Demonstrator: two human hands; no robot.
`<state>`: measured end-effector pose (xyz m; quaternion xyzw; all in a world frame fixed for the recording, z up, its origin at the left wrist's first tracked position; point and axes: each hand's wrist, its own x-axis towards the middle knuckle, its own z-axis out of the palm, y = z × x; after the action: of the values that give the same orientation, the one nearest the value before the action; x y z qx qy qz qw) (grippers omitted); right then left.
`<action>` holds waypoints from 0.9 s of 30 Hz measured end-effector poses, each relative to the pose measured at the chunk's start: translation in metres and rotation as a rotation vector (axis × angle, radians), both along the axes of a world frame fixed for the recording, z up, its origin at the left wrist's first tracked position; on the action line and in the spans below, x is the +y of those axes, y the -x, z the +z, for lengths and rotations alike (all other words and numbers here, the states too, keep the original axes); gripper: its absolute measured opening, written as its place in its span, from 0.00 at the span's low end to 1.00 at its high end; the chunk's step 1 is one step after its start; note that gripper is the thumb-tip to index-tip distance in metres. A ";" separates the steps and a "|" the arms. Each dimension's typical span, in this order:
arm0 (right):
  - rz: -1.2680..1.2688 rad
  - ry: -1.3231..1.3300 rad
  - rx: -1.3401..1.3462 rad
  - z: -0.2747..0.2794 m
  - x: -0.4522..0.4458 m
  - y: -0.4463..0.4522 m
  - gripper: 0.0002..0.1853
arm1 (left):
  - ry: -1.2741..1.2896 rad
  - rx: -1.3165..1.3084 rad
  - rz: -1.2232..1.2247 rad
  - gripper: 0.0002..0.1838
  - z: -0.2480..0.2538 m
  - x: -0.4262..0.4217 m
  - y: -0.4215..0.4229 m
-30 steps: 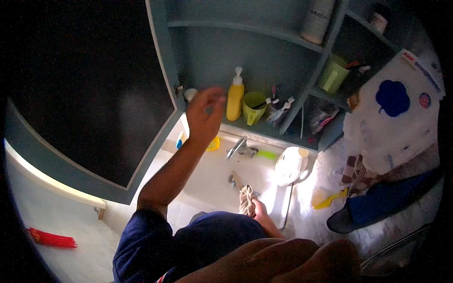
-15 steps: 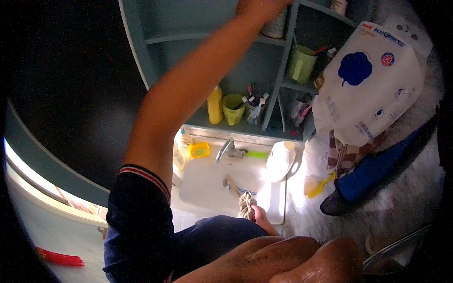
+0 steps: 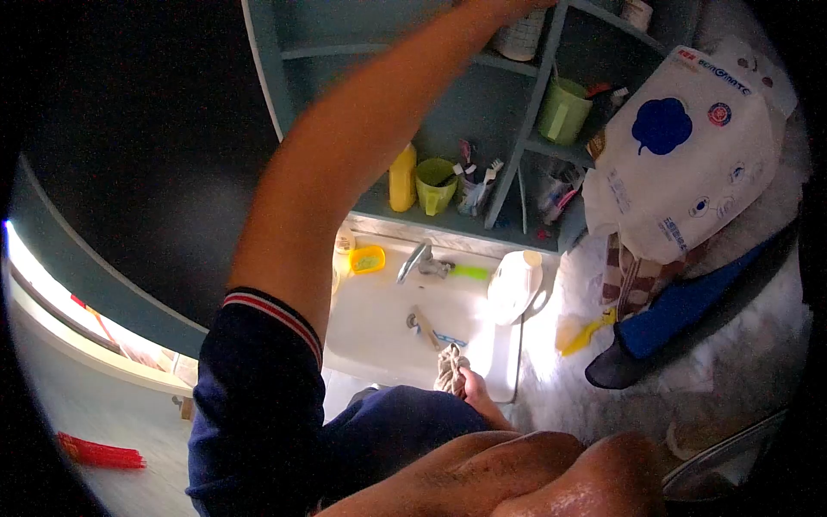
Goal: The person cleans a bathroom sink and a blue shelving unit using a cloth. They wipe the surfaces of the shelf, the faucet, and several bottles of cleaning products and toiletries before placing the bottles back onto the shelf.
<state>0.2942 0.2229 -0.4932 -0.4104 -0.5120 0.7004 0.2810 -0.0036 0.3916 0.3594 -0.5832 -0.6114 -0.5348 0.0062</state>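
My left arm reaches up to the shelves. My left hand [image 3: 506,7] is at the top edge of the view, close to a whitish canister [image 3: 520,40]; its fingers are cut off. Low over the front of the white sink [image 3: 370,332], my right hand [image 3: 473,387] is closed on a bundle of beige cords [image 3: 449,369]. A pale wooden stick [image 3: 425,328] extends from near the bundle toward the drain. Beside it in the basin lies a small blue item [image 3: 450,339], too small to name.
A chrome faucet [image 3: 417,260] is at the sink's back, with a white bottle [image 3: 514,289] at right and a yellow soap dish [image 3: 368,259] at left. Shelves hold a yellow bottle [image 3: 402,179], green cups [image 3: 437,185] and toothbrushes [image 3: 482,185]. A white bag [image 3: 689,181] hangs right.
The view has shifted slightly, so the shelves appear lower and further right. My left hand is nearer the top edge and less visible. My right hand stays on the beige bundle.
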 end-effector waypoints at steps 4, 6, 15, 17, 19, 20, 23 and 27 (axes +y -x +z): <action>0.045 -0.088 0.111 0.013 0.016 0.008 0.19 | -0.208 -0.049 0.014 0.32 -0.041 -0.083 -0.021; 0.019 -0.028 0.178 0.048 0.009 0.012 0.21 | -0.249 0.017 -0.055 0.32 -0.117 -0.106 0.000; -0.316 0.342 0.507 0.325 0.004 0.074 0.25 | 0.324 -0.395 -0.225 0.36 -0.314 -0.246 0.025; -0.259 0.153 0.525 0.394 -0.018 0.099 0.28 | 0.442 -0.410 -0.214 0.36 -0.346 -0.281 0.031; -0.336 0.007 0.427 0.439 -0.041 0.127 0.31 | 0.442 -0.504 -0.193 0.37 -0.368 -0.306 0.030; -0.413 -0.028 0.354 0.448 -0.042 0.134 0.33 | 0.455 -0.553 -0.177 0.38 -0.379 -0.310 0.026; -0.185 -0.616 0.109 0.455 -0.056 0.146 0.44 | 0.449 -0.490 -0.088 0.40 -0.385 -0.334 0.026; -0.101 -0.772 0.314 0.485 -0.079 0.201 0.48 | 0.324 -0.562 -0.240 0.41 -0.386 -0.368 0.047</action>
<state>0.0934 0.1442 -0.0086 -0.1878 -0.6672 0.4964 0.5227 -0.0504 0.0231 -0.0268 -0.4743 -0.5932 -0.5675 -0.3181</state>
